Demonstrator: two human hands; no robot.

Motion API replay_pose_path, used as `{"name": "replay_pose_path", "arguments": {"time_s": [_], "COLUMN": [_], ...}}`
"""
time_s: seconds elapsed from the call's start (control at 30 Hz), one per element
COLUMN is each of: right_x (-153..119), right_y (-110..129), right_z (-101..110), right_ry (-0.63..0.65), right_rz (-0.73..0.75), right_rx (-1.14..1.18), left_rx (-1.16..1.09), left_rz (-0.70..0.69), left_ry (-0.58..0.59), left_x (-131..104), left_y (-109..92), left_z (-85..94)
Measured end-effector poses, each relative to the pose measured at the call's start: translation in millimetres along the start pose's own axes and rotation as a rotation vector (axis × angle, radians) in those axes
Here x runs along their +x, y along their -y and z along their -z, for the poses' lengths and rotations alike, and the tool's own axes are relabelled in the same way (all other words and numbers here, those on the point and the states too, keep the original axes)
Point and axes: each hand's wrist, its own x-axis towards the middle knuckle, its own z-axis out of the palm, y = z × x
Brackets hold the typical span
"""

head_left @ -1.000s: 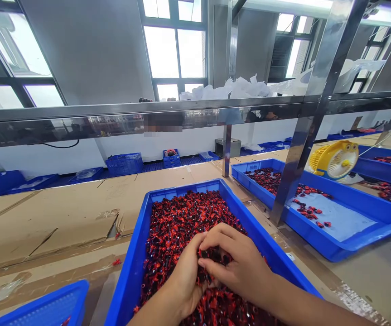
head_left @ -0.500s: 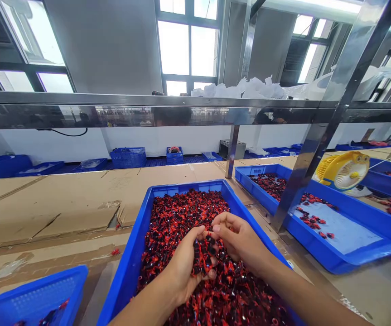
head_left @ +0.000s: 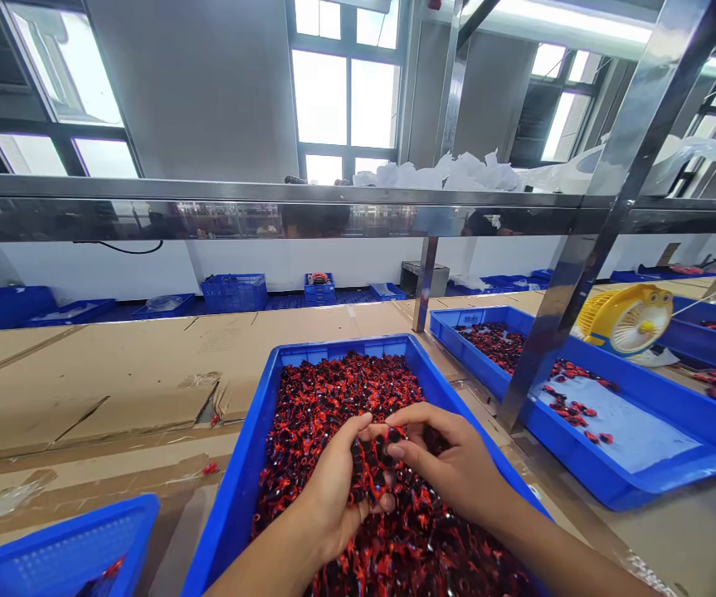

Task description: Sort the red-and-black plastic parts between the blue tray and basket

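Observation:
My left hand is cupped around several small red-and-black parts, its thumb up and its fingers curled under them. Just to the right, my right hand has thumb and forefinger closed on one small red-and-black part above the left palm. Both hands are over a deep blue tray filled with a heap of the same parts. The exact kind of part is too small to make out.
At the right stands another blue tray with scattered parts on a pale sheet. A metal post rises between the trays, near a yellow fan. A small blue basket sits at lower left on the cardboard-covered table.
My right hand has turned and come lower over the left palm, its thumb and forefinger now around a part. The left hand keeps its cupped hold. The view has tilted up slightly.

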Motion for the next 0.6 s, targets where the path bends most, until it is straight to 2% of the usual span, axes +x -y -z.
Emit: {"name": "replay_pose_path", "arguments": {"time_s": [0.1,0.2,0.33,0.4,0.53,0.6], "right_x": [-0.2,2.7,5.9,5.6,1.7,-0.6], "right_y": [-7.3,-12.8,-13.7,-11.4,-6.8,-6.2], "right_z": [-2.5,-1.2,-2.3,-5.7,-12.4,-13.9], "right_ry": [-0.031,0.101,0.161,0.15,0.168,0.171], "right_rz": [-0.182,-0.423,-0.487,-0.428,-0.066,0.042], "right_rx": [0.335,0.638,0.627,0.518,-0.032,-0.178], "left_rx": [0.009,0.023,0.054,0.072,0.114,0.126], "left_rz": [-0.011,-0.012,-0.03,-0.052,-0.083,-0.076], "left_ry": [0.009,0.021,-0.047,-0.092,-0.132,-0.134], "left_x": [-0.1,-0.4,-0.7,-0.2,1.2,1.5], "left_y": [-0.7,-0.7,1.4,3.4,6.5,7.0], "left_z": [0.6,0.2,-1.0,-1.7,-2.7,-2.8]}}
